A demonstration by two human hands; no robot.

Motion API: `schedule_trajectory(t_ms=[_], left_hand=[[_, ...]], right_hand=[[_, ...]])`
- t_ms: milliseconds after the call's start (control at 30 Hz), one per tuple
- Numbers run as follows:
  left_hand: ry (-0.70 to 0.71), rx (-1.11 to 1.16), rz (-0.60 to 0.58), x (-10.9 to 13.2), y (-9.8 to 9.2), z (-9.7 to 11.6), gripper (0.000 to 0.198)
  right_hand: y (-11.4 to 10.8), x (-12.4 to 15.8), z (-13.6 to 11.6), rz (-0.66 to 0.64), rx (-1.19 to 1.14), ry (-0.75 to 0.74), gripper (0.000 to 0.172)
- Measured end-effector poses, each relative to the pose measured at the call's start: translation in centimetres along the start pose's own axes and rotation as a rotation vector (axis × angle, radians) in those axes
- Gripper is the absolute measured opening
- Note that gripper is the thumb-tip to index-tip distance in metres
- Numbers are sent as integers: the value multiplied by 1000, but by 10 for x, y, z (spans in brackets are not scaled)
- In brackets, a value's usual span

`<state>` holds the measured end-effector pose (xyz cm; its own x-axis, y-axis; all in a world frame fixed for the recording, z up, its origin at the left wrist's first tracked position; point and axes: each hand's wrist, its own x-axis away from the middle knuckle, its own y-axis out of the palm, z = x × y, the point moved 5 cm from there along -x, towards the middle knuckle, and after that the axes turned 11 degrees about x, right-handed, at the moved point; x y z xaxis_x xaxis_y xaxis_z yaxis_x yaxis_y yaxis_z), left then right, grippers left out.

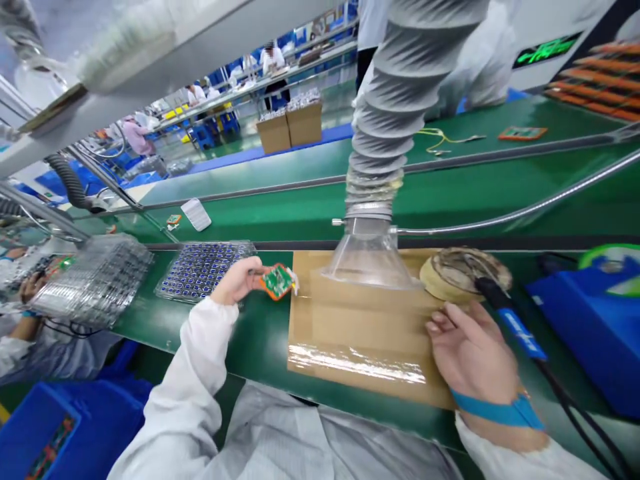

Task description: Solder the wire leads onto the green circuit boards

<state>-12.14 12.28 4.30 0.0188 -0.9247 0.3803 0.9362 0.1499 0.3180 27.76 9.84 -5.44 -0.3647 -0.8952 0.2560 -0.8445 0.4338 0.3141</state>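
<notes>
My left hand (240, 279) is closed on the edge of a small green circuit board (277, 282) with an orange rim. A white connector with a bit of yellow sticks out from the board's right side. The board is held above the bench, by the left edge of a tape-covered cardboard sheet (350, 327). My right hand (473, 347), with a blue wrist strap, hovers over the sheet's right side. Its fingers are loosely curled and apart, and I see nothing in them. Just beyond it, a soldering iron (510, 317) rests with its tip over a round, stained tin (450, 275).
A clear fume hood (370, 253) on a grey hose hangs over the sheet. Left of it lies a tray of small blue-and-black parts (203, 270) beside stacked clear trays (105, 280). A blue bin (595, 327) stands at right. A co-worker's hand (33, 290) shows far left.
</notes>
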Motion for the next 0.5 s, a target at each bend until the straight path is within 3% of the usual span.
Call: schedule_trajectory(t_ms=[67, 133, 167, 233, 333, 433, 500], left_hand=[[243, -101, 134, -23, -3, 35, 21], [463, -303, 320, -34, -1, 56, 18], [524, -394, 388, -35, 2, 58, 18], [549, -499, 422, -30, 12, 41, 15], [508, -627, 233, -7, 33, -17, 21], [395, -877, -285, 33, 67, -85, 40], [275, -884, -530, 64, 88, -120, 45]], right_hand=[[4, 5, 1, -10, -4, 4, 54], [7, 8, 1, -5, 22, -31, 58], [7, 10, 1, 13, 59, -63, 58], [9, 13, 1, 39, 187, -134, 56], [15, 19, 2, 35, 418, -217, 51], [20, 32, 2, 19, 579, -287, 48], [25, 44, -2, 0, 673, -345, 46]])
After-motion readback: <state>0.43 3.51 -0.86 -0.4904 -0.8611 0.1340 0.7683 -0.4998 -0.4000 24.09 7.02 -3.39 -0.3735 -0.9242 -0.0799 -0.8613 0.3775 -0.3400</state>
